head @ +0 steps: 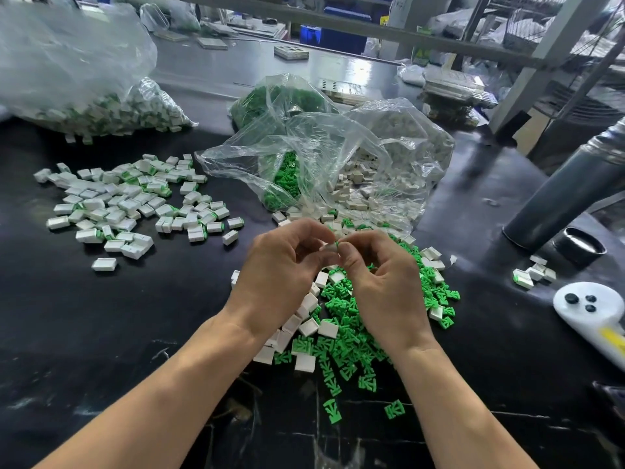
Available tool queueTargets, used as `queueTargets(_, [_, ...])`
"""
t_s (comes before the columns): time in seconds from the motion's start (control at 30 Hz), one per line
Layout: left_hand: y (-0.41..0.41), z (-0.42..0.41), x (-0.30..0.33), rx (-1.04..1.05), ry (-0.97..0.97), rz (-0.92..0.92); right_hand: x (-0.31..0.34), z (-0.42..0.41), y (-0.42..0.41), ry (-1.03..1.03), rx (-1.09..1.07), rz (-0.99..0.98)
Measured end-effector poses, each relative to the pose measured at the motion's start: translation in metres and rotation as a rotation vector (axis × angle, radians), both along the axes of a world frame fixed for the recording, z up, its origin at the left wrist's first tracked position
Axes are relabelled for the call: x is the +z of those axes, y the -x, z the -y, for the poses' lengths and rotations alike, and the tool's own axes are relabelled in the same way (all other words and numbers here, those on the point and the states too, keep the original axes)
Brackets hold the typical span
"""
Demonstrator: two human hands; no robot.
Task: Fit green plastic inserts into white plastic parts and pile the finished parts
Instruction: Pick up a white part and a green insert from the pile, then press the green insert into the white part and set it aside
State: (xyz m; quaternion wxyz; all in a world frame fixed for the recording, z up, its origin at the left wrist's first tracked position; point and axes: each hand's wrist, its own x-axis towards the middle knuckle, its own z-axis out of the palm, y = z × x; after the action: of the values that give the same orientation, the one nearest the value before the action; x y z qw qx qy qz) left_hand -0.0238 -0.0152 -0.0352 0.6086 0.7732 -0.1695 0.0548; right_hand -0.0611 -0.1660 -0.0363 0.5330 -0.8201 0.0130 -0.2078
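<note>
My left hand (284, 265) and my right hand (382, 275) meet above the middle of the black table (101, 350). Between their fingertips sits a small white plastic part (329, 247) with a bit of green showing at its top. Both hands pinch it; the fingers hide most of it. Under the hands lies a loose heap of green inserts (348, 336) mixed with white parts (309, 324). A pile of finished white parts with green edges (135, 204) spreads out at the left.
An open clear bag (338, 164) with green inserts and white parts lies behind the hands. A big bag of finished parts (84, 96) sits far left. At the right stand a dark cylinder (571, 191), a black cap (580, 247), a few parts (534, 274) and a white controller (592, 313).
</note>
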Motion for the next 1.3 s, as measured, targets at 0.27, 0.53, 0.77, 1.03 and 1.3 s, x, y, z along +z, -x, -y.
queueTargets(0.27, [0.002, -0.008, 0.007, 0.027, -0.344, 0.27, -0.001, 0.002, -0.001, 0.069, -0.029, -0.034])
queueTargets(0.53, [-0.027, -0.046, 0.002, 0.388, -0.643, 0.139, -0.005, 0.022, -0.004, 0.115, -0.201, -0.08])
queueTargets(0.77, [-0.04, -0.057, -0.003, 0.502, -0.755, 0.05, -0.005, 0.024, -0.004, 0.224, -0.224, -0.15])
queueTargets(1.03, [-0.043, -0.058, -0.005, 0.533, -0.67, 0.052, 0.0, 0.022, -0.001, 0.284, -0.191, -0.209])
queueTargets(1.3, [-0.025, -0.042, 0.004, 0.34, -0.714, -0.192, 0.003, 0.029, 0.0, 0.399, -0.137, -0.337])
